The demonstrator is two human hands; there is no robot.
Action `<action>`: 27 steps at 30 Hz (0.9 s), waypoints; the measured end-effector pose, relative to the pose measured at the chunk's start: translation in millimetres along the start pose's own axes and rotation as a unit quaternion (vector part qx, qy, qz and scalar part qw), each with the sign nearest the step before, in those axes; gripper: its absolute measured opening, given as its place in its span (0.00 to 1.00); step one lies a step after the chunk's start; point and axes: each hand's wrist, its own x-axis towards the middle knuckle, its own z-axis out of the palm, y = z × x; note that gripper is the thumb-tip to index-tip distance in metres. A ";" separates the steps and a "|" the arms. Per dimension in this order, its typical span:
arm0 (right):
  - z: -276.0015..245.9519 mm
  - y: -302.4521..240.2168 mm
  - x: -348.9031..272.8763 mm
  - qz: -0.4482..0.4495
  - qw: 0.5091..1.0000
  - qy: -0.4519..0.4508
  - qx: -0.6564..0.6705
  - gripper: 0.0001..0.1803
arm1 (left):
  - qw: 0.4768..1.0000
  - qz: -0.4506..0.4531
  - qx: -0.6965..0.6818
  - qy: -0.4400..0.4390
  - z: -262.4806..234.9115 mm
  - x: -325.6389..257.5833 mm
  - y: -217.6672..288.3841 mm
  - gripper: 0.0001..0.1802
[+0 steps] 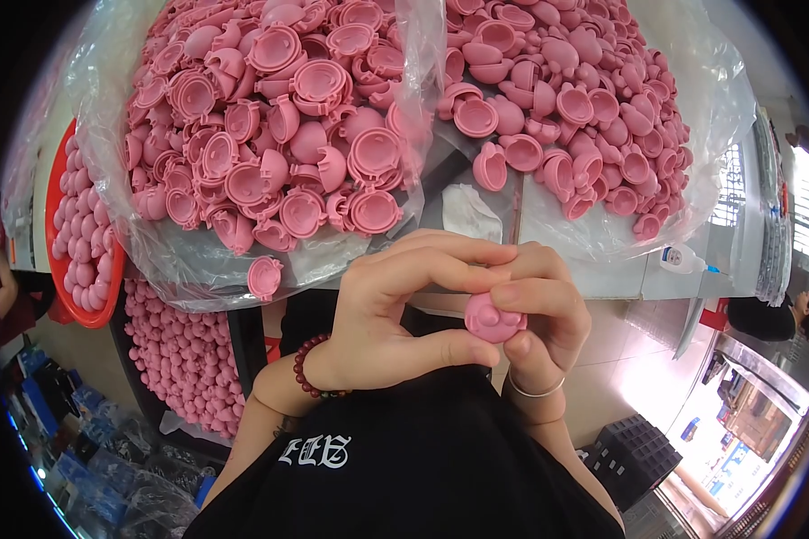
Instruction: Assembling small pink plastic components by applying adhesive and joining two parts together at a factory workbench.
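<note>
Left hand [395, 310] and right hand [539, 305] together pinching a round pink toy piece [493, 318] close to the chest, below the tabletop [620, 274], two clear bags heaped with pink shells [279, 135] beyond, red basket [58, 269] at left

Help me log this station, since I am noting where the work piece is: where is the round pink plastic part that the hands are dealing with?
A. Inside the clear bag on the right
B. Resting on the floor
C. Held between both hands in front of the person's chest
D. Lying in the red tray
C: the round pink part sits pinched between the fingers of the left hand and the right hand, below the heaped clear bags.
</note>
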 end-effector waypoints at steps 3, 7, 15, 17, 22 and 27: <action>3.5 5.2 -5.4 -0.004 0.999 0.012 0.048 0.12 | 0.999 0.010 0.036 -0.004 -1.8 -0.5 2.8 0.23; 1.4 3.9 -5.5 -0.009 0.998 -0.012 0.058 0.11 | 0.998 0.038 0.051 -0.029 -7.1 -0.9 1.7 0.22; 3.8 1.9 -5.6 -0.009 0.998 0.008 0.060 0.10 | 0.995 0.057 0.082 -0.029 -7.0 -1.5 1.3 0.18; 3.5 -0.2 -5.4 -0.010 0.998 0.012 0.059 0.10 | 0.995 0.051 0.080 -0.025 -6.0 -1.4 1.1 0.17; -3.6 -7.5 -4.1 0.012 0.999 -0.006 -0.048 0.13 | 0.966 0.076 0.244 -0.044 -5.7 5.8 16.6 0.24; -3.9 -11.1 -7.5 0.002 0.991 0.100 -0.092 0.20 | 0.968 0.057 0.241 -0.052 -5.3 0.4 15.6 0.25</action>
